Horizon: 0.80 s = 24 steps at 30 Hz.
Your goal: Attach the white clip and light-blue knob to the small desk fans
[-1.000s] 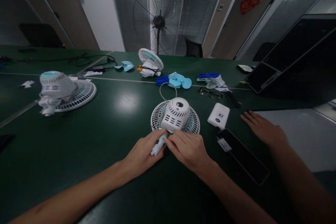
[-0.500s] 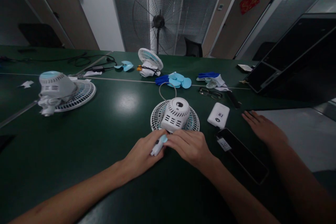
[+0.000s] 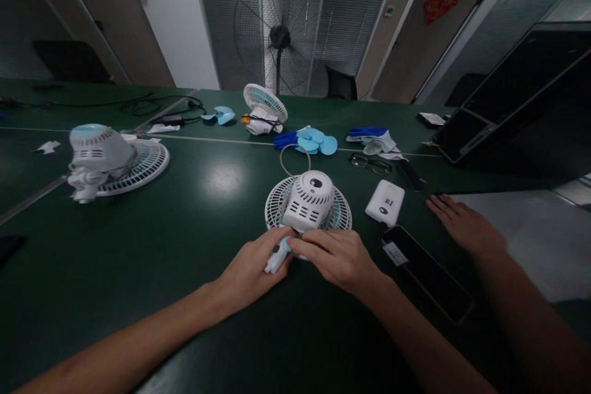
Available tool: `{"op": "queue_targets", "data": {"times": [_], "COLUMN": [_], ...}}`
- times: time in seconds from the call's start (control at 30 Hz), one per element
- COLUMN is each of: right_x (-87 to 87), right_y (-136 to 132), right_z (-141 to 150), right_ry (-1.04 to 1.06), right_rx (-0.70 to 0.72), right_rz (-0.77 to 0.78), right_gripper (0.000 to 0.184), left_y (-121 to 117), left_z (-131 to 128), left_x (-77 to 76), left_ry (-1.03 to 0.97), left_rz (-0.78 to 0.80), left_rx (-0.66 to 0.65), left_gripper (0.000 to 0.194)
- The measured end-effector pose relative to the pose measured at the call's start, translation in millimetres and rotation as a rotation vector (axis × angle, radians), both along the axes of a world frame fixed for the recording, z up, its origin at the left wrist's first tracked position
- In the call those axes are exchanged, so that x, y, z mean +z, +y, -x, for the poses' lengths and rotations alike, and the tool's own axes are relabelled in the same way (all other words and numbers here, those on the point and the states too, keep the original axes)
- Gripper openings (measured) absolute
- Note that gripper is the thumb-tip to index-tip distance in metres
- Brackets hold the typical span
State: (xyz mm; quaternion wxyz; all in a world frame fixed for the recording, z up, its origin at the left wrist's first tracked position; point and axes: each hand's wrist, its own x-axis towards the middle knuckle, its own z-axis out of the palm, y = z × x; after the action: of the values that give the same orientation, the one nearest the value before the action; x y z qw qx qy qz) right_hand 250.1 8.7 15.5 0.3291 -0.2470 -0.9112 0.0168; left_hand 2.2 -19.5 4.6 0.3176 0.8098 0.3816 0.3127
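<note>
A small white fan [image 3: 308,200] lies face down on the green table [image 3: 138,246], motor housing up, with its grille flat on the surface. My left hand [image 3: 252,268] is closed round the fan's white and light blue stem piece [image 3: 277,258] at the near edge of the grille. My right hand [image 3: 339,255] is curled beside it, fingertips pinching at the same piece just under the motor housing. What the right fingers grip is partly hidden.
Another person's hand [image 3: 464,225] lies flat at the right, beside a black phone [image 3: 427,271] and a white power bank [image 3: 385,202]. Glasses [image 3: 369,164], blue fan blades [image 3: 316,140], gloves [image 3: 372,138], a second fan [image 3: 111,160] at left, and a third fan [image 3: 264,109] at the back.
My right hand has shifted slightly toward the left hand, its fingertips now on the stem piece. The other person's hand has barely moved.
</note>
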Motion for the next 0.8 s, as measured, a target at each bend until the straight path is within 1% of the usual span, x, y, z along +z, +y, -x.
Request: {"op": "queue_targets", "data": {"times": [0.1,0.23,0.4,0.57,0.7,0.8], "right_x": [-0.6,3.4,7.8,4.8,1.9,-0.5], "right_y": [0.0,-1.2,-0.3,0.5,-0.7,-2.2], "right_z": [3.3,7.1,2.9,3.3,6.7,8.9], "right_ry": [0.032,-0.012,-0.002,0.03,0.031,0.092], "right_rx": [0.005,0.0,0.012,-0.014,-0.022,-0.043], "right_rz": [0.002,-0.02,-0.035,-0.041,-0.018,-0.004], "right_gripper": [0.027,0.027,0.03,0.027,0.024,0.022], "left_y": [-0.2,-0.4,-0.6,-0.5,-0.8,-1.2], "left_z": [0.2,0.6,0.5,1.7,1.9,1.7], "left_x": [0.0,1.2,0.5,-1.3,-0.4,0.0], "left_ry": [-0.005,-0.003,-0.022,-0.019,-0.009,-0.009], "left_rz": [0.01,0.006,0.007,0.013,0.022,0.028], "left_rx": [0.007,0.002,0.0,0.008,0.002,0.0], "left_gripper": [0.041,0.041,0.041,0.045,0.047,0.048]}}
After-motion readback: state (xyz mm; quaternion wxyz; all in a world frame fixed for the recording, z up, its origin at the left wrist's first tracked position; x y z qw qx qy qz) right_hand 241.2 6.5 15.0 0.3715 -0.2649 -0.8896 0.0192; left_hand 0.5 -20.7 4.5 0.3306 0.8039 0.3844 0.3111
